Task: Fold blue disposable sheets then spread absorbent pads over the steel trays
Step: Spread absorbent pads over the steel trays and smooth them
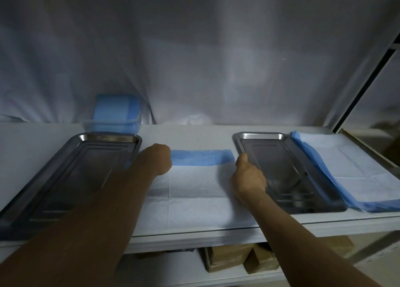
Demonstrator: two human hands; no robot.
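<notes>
The left hand (pixel 159 159) lies knuckles-up on the middle absorbent pad (pixel 194 191), fingers curled under and hidden, so its hold cannot be told. The right hand (pixel 247 176) grips the right steel tray (pixel 303 200) by its left rim, fingertips hidden beneath. The left steel tray (pixel 43 189) runs partly under the forearm.

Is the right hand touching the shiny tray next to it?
Touching. In the head view, the right hand grips the left rim of the right steel tray, thumb lying on the rim.
</notes>
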